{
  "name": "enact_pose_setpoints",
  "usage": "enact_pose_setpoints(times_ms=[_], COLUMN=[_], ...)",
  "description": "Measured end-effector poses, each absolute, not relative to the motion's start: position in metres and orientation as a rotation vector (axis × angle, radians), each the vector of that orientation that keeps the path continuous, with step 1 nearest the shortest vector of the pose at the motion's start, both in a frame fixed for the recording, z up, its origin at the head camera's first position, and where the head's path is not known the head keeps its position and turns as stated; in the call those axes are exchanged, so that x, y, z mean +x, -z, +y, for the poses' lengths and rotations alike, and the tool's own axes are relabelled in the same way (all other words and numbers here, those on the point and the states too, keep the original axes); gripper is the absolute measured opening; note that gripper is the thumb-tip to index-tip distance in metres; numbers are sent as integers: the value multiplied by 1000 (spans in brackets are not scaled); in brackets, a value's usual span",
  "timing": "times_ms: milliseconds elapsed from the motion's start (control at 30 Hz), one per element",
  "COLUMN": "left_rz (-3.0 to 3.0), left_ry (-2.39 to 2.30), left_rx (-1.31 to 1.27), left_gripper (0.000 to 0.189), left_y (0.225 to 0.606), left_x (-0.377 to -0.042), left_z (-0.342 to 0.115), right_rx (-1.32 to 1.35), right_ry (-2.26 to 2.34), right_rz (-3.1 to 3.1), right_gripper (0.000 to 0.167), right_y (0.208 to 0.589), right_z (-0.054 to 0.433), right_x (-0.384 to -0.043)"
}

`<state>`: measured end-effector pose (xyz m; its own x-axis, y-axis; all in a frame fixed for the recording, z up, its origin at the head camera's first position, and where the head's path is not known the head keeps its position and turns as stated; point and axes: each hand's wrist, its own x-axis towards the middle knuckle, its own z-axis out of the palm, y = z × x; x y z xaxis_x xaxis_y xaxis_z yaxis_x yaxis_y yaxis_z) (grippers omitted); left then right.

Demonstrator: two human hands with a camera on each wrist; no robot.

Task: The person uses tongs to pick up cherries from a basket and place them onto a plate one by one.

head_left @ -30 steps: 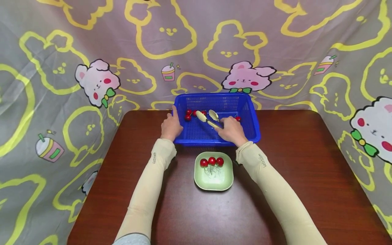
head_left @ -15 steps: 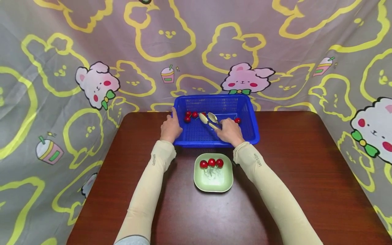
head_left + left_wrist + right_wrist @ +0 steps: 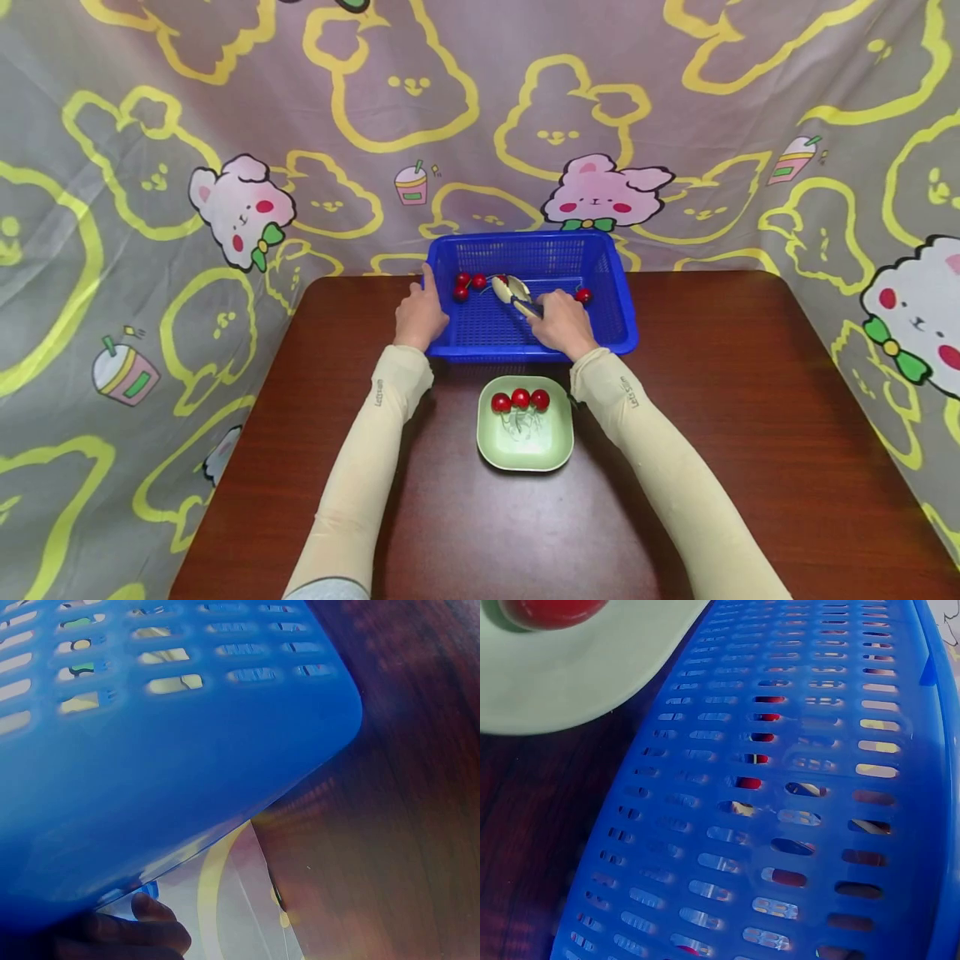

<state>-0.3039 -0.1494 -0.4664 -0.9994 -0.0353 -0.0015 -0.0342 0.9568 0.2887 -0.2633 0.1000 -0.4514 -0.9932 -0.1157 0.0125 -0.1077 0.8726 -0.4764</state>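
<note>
A blue plastic basket (image 3: 487, 355) with slotted walls stands at the back of the table. On its left rim my left hand (image 3: 422, 315) grips the edge; its fingers (image 3: 161, 934) show by the rim in the left wrist view. My right hand (image 3: 564, 323), inside the basket, holds tongs (image 3: 507, 291) with cream scalloped tips. A red cherry (image 3: 503, 281) shows at those tips, partly covered by them. Several cherries (image 3: 461, 293) with stems lie in the basket's left part, and one cherry (image 3: 584, 295) lies at the right. In the right wrist view the basket wall (image 3: 697, 780) hides most of the tongs.
A light green square dish (image 3: 525, 454) holding 3 stemmed cherries (image 3: 521, 398) sits in front of the basket. The brown wooden table (image 3: 720, 400) extends to both sides. A patterned cloth (image 3: 480, 100) hangs behind and at the sides.
The tongs' tips have come closer together around the cherry at the back of the basket, and the right hand has shifted slightly. The left hand stays on the rim.
</note>
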Motion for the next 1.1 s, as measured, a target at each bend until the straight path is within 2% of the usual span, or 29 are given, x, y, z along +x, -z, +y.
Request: enact_pose_setpoints(times_ms=[500,1100], left_rz=[-3107,-3109], left_ry=[455,447], left_rx=[64,62], left_gripper=[97,96], left_y=[467,466], left_x=[-303,-304], left_z=[-150,-149], right_rx=[-214,-206], right_ry=[795,848], right_rz=[3025,3002], right_gripper=[41,45], right_y=[454,439], right_z=[102,109], right_x=[-265,-258])
